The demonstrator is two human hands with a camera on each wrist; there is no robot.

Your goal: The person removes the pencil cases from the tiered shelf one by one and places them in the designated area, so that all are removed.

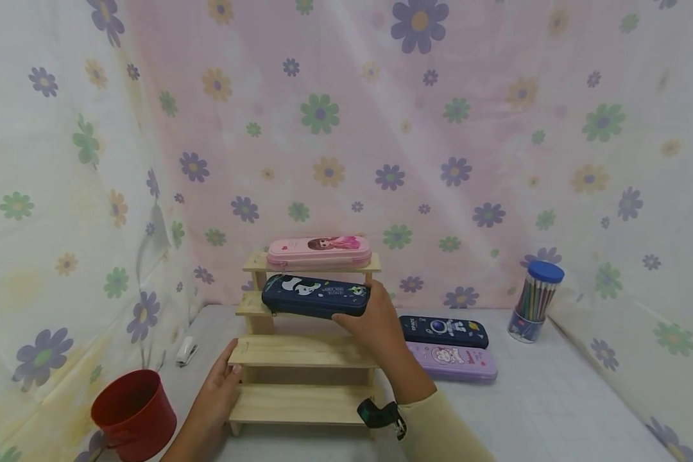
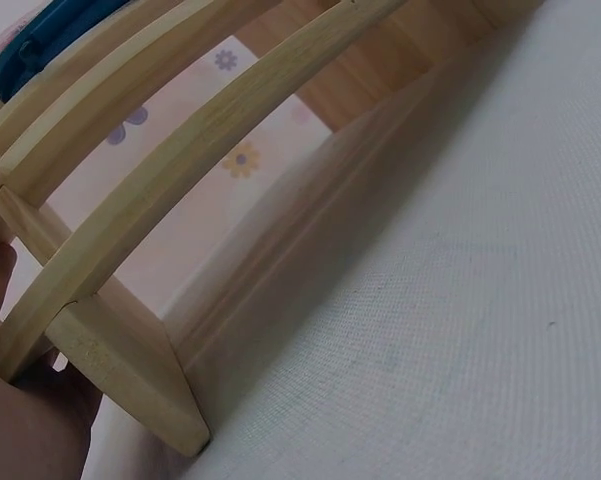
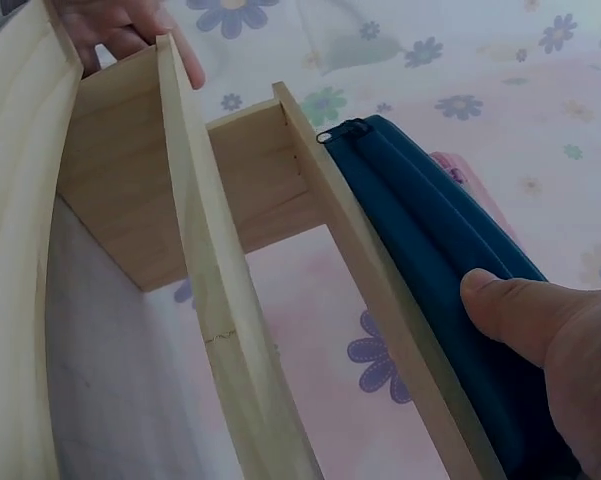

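Seating the navy blue zippered pencil case with the panda print [image 1: 316, 296] called for a level, unhurried set-down — the case was best lowered flat so that its full underside met the second step from the top of the pale wooden four-step display stand [image 1: 303, 350], with its long side parallel to the step's front edge and no overhang at either end. At inspection the case lay along that step, directly below the pink pencil case with the girl print [image 1: 320, 251] on the top step; whether its weight was fully on the wood could not be told.

The right hand [image 1: 378, 327] grasped the navy case at its right end, thumb pressed on the front face — confirmed in the right wrist view, where the thumb [image 3: 520, 310] lay on the dark fabric beside the step's edge. The forearm rose from the near edge of the table, wrist bent upward, over the lower steps.

The left hand [image 1: 222, 385] steadied the stand at its left end, thumb curled over the third step's edge and the fingers behind it. A steady hold there was judged advisable, as the light stand could shift.

Two further cases, dark blue [image 1: 443, 331] and lilac [image 1: 452, 361], lay right of the stand.
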